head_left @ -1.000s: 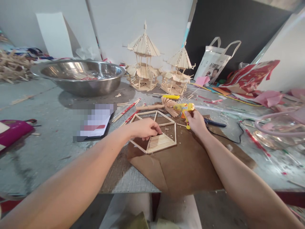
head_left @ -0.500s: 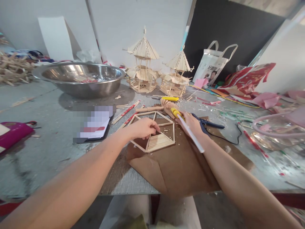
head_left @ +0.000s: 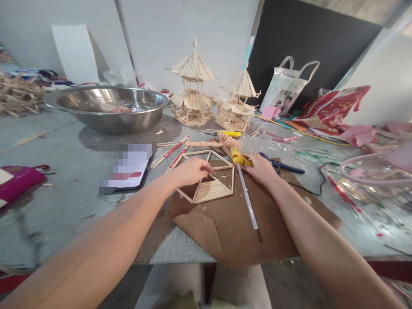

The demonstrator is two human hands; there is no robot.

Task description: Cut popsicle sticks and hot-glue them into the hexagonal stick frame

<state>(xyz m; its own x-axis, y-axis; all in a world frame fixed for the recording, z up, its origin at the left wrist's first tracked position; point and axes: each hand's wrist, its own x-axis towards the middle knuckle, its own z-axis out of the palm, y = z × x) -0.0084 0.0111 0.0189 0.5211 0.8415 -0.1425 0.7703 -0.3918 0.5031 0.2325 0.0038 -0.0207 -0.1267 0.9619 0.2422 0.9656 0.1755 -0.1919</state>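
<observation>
The hexagonal stick frame (head_left: 210,189) lies flat on brown paper (head_left: 244,231) at the near edge of the tabletop (head_left: 64,206); the paper probably spares the surface from glue. The left hand (head_left: 189,171) has its fingers drawn together on the frame's middle spokes, seemingly pinning it so it cannot slide. Just right of it, the right hand (head_left: 262,167) is closed around a yellow glue gun (head_left: 237,158), its nozzle aimed at the frame's far right corner and its one glue stick (head_left: 247,199) trailing back towards the person. The frame has six sides, and one of its six wedges is filled with sticks. Blue pliers (head_left: 286,165) lie beside the right hand. Farther back stand two stick pagodas (head_left: 192,92) and one steel bowl (head_left: 106,107).
</observation>
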